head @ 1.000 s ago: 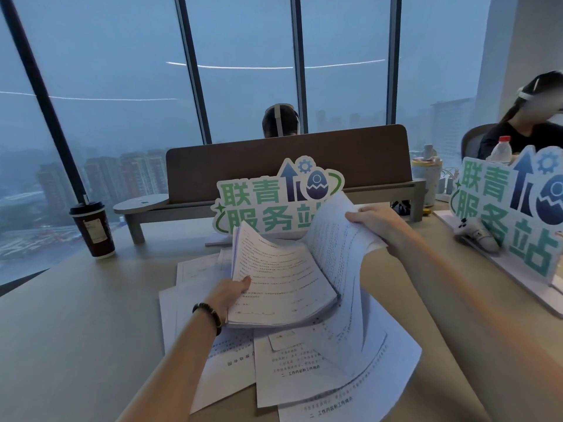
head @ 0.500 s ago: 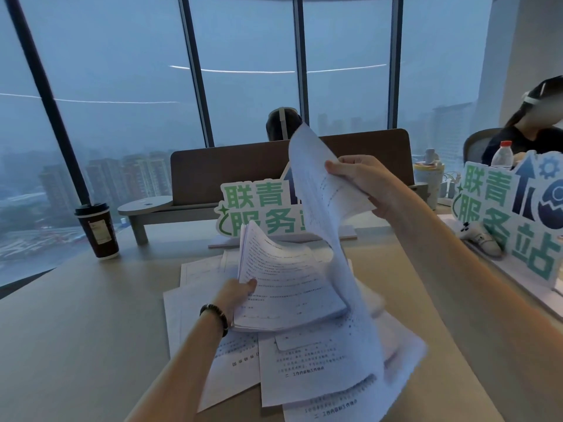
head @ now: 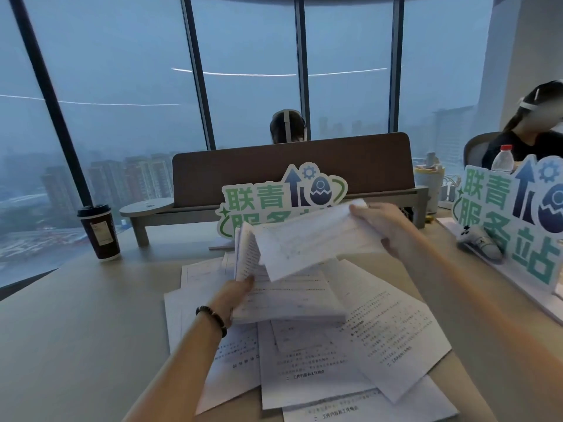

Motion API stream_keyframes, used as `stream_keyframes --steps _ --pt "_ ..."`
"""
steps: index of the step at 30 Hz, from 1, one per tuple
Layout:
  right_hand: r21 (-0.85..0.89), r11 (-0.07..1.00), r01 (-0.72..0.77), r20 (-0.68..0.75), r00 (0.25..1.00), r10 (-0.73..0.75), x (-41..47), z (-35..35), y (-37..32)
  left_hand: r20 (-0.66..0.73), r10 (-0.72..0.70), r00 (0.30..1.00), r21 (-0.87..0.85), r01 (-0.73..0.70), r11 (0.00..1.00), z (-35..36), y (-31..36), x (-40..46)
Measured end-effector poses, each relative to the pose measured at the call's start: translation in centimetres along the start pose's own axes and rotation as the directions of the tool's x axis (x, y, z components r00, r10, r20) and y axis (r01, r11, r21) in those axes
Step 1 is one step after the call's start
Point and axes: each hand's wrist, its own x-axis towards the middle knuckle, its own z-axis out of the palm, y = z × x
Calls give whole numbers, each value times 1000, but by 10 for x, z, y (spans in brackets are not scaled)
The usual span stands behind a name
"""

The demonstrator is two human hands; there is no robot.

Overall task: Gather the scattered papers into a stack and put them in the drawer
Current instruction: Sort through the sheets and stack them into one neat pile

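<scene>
Several printed white sheets (head: 387, 339) lie overlapping and askew on the beige desk (head: 76, 345) in front of me. My left hand (head: 236, 292) grips the left edge of a thick stack of papers (head: 292, 303) held just above the loose sheets. My right hand (head: 387, 226) holds a few sheets (head: 313, 242) by their far right edge, lying nearly flat over the top of the stack. No drawer is in view.
A green and white cut-out sign (head: 274, 199) stands just behind the papers, a second one (head: 511, 217) at the right with a game controller (head: 479, 242) by it. A dark coffee cup (head: 99, 233) stands at left. A brown divider (head: 292, 169) and two seated people lie beyond.
My right hand had lifted the sheets high above the desk; it has now come down and laid them nearly flat over the stack in my left hand.
</scene>
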Motion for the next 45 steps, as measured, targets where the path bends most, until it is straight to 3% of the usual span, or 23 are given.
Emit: stream_keyframes --steps 5,11,16,25,30,35,41,45 --pt "-117 971 -206 91 972 217 -1 -2 64 69 -13 998 -151 23 988 -4 -3 4" --pt "-117 959 -256 94 959 268 3 3 89 99 55 994 -123 -42 992 -6 -11 14" --pt "-290 902 -319 96 929 359 -1 10 90 108 94 990 -184 -73 980 -2 -7 4" --pt "-312 922 -229 102 957 273 2 18 99 116 104 988 -231 -75 970 -2 -8 6" --pt "-181 964 -197 101 971 218 0 19 100 90 100 991 -225 -77 971 -2 -7 6" --pt "-167 976 -143 48 987 153 -3 20 95 134 157 979 -240 -121 963 0 -6 4" --pt "-63 985 -163 78 983 167 -6 29 94 153 258 954 -270 -211 939 4 0 -3" --pt "-41 982 -184 145 971 188 -11 39 92 175 272 946 -345 -199 917 9 7 -14"
